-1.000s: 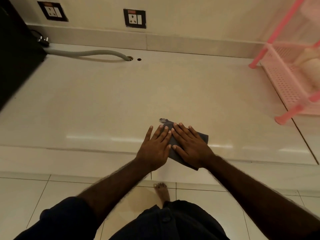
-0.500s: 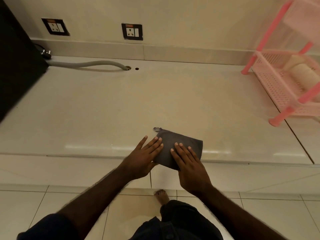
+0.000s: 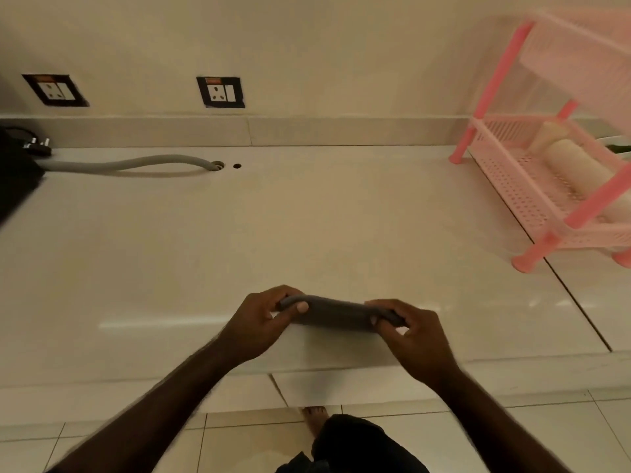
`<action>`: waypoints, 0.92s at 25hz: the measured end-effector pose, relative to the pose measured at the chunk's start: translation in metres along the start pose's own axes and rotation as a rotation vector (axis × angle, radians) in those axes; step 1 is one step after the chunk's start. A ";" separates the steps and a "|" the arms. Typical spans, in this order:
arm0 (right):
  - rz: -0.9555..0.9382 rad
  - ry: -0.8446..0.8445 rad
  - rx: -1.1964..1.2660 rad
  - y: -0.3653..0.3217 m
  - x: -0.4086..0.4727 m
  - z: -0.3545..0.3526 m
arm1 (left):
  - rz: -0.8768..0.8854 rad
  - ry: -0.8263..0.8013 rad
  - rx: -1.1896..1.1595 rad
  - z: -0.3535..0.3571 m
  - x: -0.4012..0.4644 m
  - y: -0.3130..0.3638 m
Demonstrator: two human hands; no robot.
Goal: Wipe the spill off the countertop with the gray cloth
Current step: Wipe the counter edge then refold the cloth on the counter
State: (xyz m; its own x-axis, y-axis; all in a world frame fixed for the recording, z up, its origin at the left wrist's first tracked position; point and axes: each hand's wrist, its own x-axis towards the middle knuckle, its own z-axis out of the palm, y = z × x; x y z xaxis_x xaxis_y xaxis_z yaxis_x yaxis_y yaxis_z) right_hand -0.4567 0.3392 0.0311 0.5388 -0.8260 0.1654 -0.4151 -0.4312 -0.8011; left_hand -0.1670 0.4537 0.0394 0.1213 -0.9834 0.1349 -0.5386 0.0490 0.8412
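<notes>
Hands first: your left hand point(image 3: 259, 324) pinches the left end of the gray cloth point(image 3: 333, 313), thumb on the near face and fingers curled over the top, while your right hand point(image 3: 415, 337) pinches the right end the same way. Between them the cloth is stretched into a narrow folded band, held just above the counter point(image 3: 307, 227) near its front edge; whether its lower edge touches the surface is hard to tell. Both your forearms reach in from the bottom of the view.

Across the counter you can see no clear wet patch, only soft streaks of reflected light near the front. At the back left, a gray hose point(image 3: 126, 163) lies along the surface and ends at a round hole point(image 3: 217, 165), with a smaller hole point(image 3: 237, 165) just beside it. Two wall sockets point(image 3: 220, 92) sit above the backsplash. On your right stands a pink plastic rack point(image 3: 532, 186) holding pale cylindrical items on its lower tray. Below the counter edge, your bare foot point(image 3: 314, 416) rests on the tiled floor point(image 3: 102, 445).
</notes>
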 end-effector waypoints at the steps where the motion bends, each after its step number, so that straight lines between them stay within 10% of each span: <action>1: 0.046 -0.006 0.079 0.000 0.018 -0.008 | -0.038 0.031 -0.055 -0.001 0.017 0.005; 13: 0.062 0.076 0.203 0.028 0.239 -0.058 | 0.076 0.138 0.043 -0.031 0.236 -0.002; 23: -0.020 -0.239 -0.034 0.101 0.170 -0.051 | 0.407 -0.193 0.443 0.017 0.158 -0.061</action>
State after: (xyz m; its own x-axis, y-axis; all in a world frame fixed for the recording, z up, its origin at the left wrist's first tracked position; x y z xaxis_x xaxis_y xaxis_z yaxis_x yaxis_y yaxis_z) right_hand -0.4444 0.1367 0.0072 0.7036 -0.7097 0.0370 -0.4249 -0.4618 -0.7786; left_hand -0.1287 0.2921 0.0004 -0.2966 -0.9171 0.2663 -0.8091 0.3894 0.4401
